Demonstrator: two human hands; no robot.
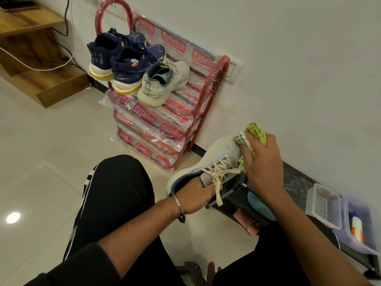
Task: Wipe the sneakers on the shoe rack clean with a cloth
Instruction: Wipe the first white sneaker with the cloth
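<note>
A white mesh sneaker [218,155] is held above the floor at lower right. My left hand [195,197] grips it, fingers tucked into its opening by the laces. My right hand [261,162] grips a yellow-green and white cloth [254,133] and presses it on the sneaker's toe side. Its matching white sneaker [162,83] stands on the top shelf of the red shoe rack [206,96], beside two navy sneakers [123,62] with yellow-edged soles.
The rack's shelves are wrapped in printed plastic. A low black rack [243,201] sits under my hands by the wall. Clear plastic boxes [323,205] stand at right. A wooden unit [37,58] with cables is at upper left. My black-trousered legs fill the foreground.
</note>
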